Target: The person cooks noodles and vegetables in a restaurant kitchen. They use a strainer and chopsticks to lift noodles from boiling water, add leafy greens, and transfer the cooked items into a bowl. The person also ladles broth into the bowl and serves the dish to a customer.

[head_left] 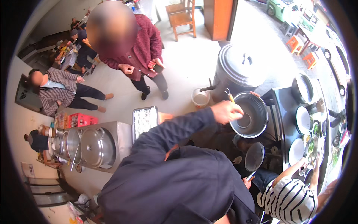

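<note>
My left hand [228, 112] is above the near left rim of a deep metal pot [263, 114], its fingers curled. A yellow utensil handle [231, 98] with a metal end runs down behind it; whether the hand grips it is hidden. A round shape, perhaps a ladle bowl, shows inside the pot. Lower right, my right hand [246, 183] is closed on the handle of a round mesh strainer [254, 156]. The strainer hangs below the pot, apart from it.
A large lidded pot [237, 67] and a white bucket [200, 97] stand beyond my left hand. A co-worker in a striped top [291, 196] works at a counter with bowls [296, 151] at right. A person in a maroon jacket [146, 42] faces me. Lidded steamers [98, 147] stand left.
</note>
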Demonstrator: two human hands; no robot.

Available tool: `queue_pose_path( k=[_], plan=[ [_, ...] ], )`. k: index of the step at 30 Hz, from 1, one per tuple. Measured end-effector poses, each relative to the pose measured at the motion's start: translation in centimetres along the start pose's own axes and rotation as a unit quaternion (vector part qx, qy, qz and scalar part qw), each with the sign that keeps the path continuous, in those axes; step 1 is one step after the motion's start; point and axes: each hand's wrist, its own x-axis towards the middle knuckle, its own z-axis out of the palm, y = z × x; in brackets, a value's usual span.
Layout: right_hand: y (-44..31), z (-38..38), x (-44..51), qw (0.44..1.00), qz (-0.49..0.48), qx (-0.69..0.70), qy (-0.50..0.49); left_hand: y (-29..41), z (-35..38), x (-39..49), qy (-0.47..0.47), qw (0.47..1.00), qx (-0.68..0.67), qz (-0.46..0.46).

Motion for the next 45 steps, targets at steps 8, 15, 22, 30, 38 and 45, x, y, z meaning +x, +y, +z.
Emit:
queue_pose_path(
  k=[8, 15, 22, 30, 38, 45],
  plan=[
    [-9.1, 0.9, -10.1, 0.984, -0.148, -0.078, 0.061, -14.4, -3.0, -13.0, 0.092, 0.969, -0.102, -0.204],
    [-24.3, 2.1, -4.9, 0.942, -0.266, 0.202, -0.033, -27.3, 3.7, -16.6, 0.043, 0.930, -0.131, -0.341],
    [-47.2, 5.2, 4.0, 0.968, -0.191, 0.137, -0.087, -26.1, 4.2, -13.0, 0.043, 0.943, -0.143, -0.297],
    [-57.5, 10.5, 24.6, 0.930, -0.111, 0.291, -0.196, -30.4, 6.2, -18.9, 0.264, 0.872, -0.145, -0.385],
    [-57.8, 8.3, 45.4, 0.892, -0.089, 0.349, -0.275, -23.5, 7.6, -11.9, 0.325, 0.818, -0.229, -0.416],
    [-55.8, 11.6, 44.6, 0.867, -0.037, 0.374, -0.328, -23.8, 5.0, -14.3, 0.387, 0.751, -0.142, -0.516]
  ],
)
